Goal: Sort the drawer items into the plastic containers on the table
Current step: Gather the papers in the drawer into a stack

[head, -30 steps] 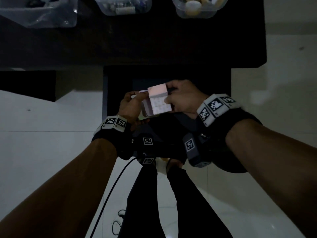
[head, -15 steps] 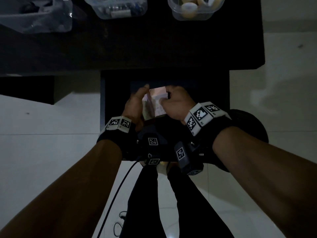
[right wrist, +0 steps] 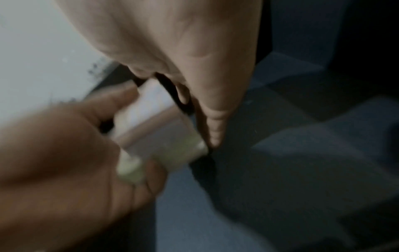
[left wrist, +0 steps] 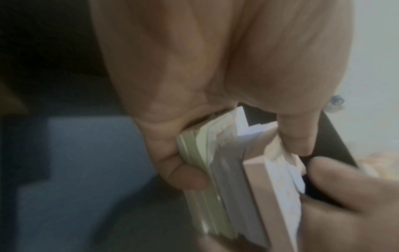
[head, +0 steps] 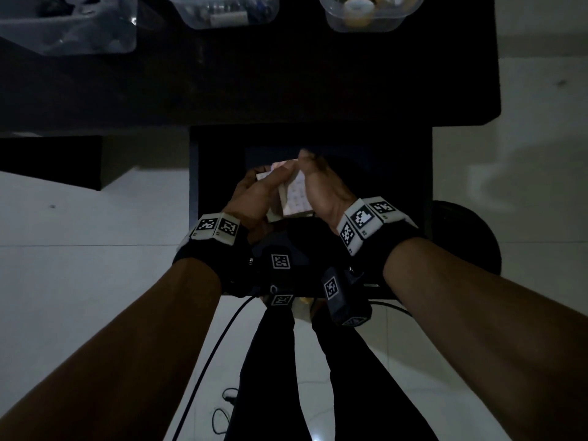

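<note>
A stack of sticky-note pads [head: 296, 198], pink, white and pale green, is held over the open dark drawer [head: 401, 173]. My left hand [head: 257, 192] grips the green side of the stack [left wrist: 215, 179], fingers curled round one face and thumb on the other. My right hand [head: 324, 189] holds the pink side, fingers lying along the far edge of the stack [right wrist: 164, 136]. In the right wrist view my left hand [right wrist: 54, 162] is a blur. Three clear plastic containers [head: 63, 27] [head: 229, 11] [head: 366, 14] stand at the table's far edge.
The black table [head: 318, 84] juts over the drawer. A blue-grey liner [left wrist: 75, 162] covers the drawer floor. A dark round object [head: 467, 243] stands on the white floor right of the drawer. A black cable [head: 206, 361] trails by my legs.
My right hand brought the pink pad against the pads in my left hand. Both hands have turned, so the stack now stands more on edge, and it sits slightly lower.
</note>
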